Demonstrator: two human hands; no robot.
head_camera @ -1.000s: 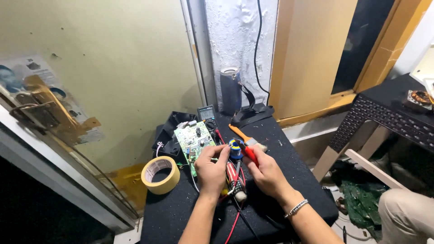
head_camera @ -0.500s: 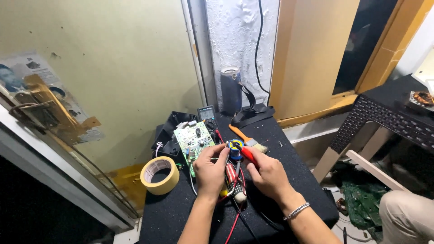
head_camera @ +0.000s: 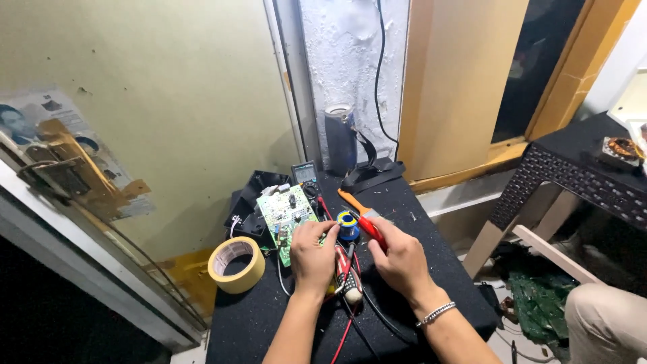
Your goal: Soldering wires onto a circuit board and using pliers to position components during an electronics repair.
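Note:
A green circuit board (head_camera: 286, 216) lies on the black table (head_camera: 431, 229), by the far left edge. My left hand (head_camera: 312, 255) rests beside the board's near end, fingers curled at a blue solder spool (head_camera: 348, 225); whether it grips anything I cannot tell. My right hand (head_camera: 399, 256) holds a red-handled tool (head_camera: 370, 229) whose tip points at the spool. Red and black test leads (head_camera: 346, 278) run between my hands toward me.
A roll of yellow tape (head_camera: 236, 264) sits at the table's left edge. A multimeter (head_camera: 305, 173), a grey cylinder speaker (head_camera: 340, 138) and orange-handled pliers (head_camera: 353, 201) lie behind. A second black table (head_camera: 579, 175) stands at right, with another person's knee (head_camera: 606, 323) below.
Both hands stay at the spool; the red tool's tip has shifted slightly toward it. The view has barely moved.

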